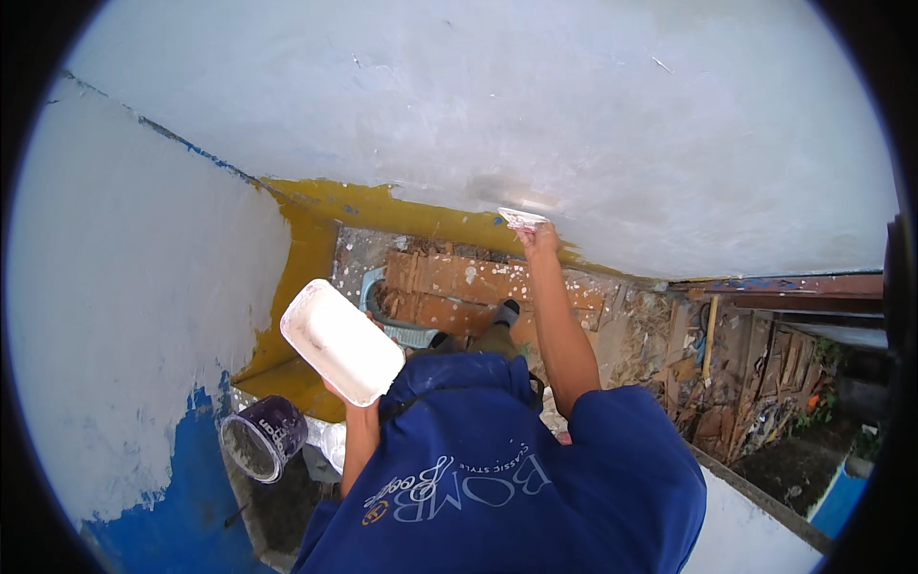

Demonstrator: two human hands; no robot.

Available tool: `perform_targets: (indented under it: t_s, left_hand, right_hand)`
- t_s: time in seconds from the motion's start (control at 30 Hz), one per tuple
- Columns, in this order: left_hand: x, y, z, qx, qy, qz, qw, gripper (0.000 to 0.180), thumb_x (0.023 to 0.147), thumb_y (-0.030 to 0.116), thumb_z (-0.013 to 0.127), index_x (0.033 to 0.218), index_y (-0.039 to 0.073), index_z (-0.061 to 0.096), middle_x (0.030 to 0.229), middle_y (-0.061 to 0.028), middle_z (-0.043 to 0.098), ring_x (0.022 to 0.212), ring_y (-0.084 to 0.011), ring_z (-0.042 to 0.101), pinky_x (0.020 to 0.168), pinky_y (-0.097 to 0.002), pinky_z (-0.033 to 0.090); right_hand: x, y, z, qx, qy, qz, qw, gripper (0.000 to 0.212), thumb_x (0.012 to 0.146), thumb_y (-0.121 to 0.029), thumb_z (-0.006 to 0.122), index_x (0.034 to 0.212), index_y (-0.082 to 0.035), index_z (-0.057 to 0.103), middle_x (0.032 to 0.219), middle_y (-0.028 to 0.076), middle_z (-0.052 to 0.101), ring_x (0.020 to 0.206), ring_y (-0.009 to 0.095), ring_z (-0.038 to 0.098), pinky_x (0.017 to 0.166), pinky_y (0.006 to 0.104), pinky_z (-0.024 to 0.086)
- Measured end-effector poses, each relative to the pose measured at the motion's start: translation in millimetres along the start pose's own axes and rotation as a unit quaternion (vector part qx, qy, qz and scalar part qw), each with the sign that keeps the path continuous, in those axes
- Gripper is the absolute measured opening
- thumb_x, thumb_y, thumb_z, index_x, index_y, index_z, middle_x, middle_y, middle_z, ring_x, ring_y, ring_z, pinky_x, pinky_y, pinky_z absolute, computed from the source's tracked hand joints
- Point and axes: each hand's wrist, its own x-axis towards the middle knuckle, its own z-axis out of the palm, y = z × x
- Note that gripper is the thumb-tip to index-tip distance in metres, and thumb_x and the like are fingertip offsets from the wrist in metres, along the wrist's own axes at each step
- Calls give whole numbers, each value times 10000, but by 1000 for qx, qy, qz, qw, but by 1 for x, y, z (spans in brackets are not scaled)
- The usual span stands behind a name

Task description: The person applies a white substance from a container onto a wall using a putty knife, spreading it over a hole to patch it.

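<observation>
My right hand (pixel 541 241) is stretched forward, its fingers closed on a flat, white-smeared putty scraper (pixel 519 218). The blade lies against the pale wall (pixel 612 124), just above the ragged edge of a mustard-yellow band (pixel 382 205). A damp-looking grey patch shows on the wall around the blade. In my left hand (pixel 358 411), nearer my body, is a white rectangular plastic tub (pixel 304 323), tilted, with a white coating inside. Fingers of that hand wrap the tub's side and underside, and the tub hides part of them.
A dark purple bucket (pixel 277 428) stands at the lower left, beside blue-painted wall (pixel 203 478). By my feet (pixel 507 312) are paint-spotted brown boards (pixel 469 277) and a pale blue plastic piece (pixel 413 336). Debris and a yellow stick (pixel 710 340) lie to the right, under a reddish-brown beam (pixel 784 287).
</observation>
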Motion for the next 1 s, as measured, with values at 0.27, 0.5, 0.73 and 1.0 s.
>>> perform_targets:
  t_s: [0.27,0.5,0.73,1.0]
  left_hand:
    - [-1,8,-17,-111,18,2,994,771,836,602,542,1449,180,343,1446,-182,394,1259,-393,448,999,-642,339]
    - [4,7,-10,-125,51,-29,990,807,813,619,559,1451,172,348,1453,-187,385,1284,-405,426,1019,-642,319]
    - [6,-1,-14,-117,20,-19,993,804,822,604,557,1459,167,334,1457,-204,372,1271,-422,439,1028,-642,316]
    - [8,-13,1,-83,0,-17,996,803,830,628,516,1464,176,320,1454,-207,371,1254,-414,458,995,-648,354]
  right_hand:
    - [-30,-5,-9,58,-11,-38,998,243,889,10,473,1116,98,466,1098,218,564,964,356,630,816,500,586]
    - [41,37,-45,84,-1,16,996,260,953,-68,414,1194,-8,492,1145,162,575,986,321,628,844,516,559]
    - [7,8,-10,50,-17,-12,999,256,929,-28,423,1173,21,483,1157,177,553,1036,331,595,903,530,527]
    - [-68,-51,-2,123,-42,-56,990,271,874,48,428,1139,90,467,1135,216,541,1026,348,599,852,529,555]
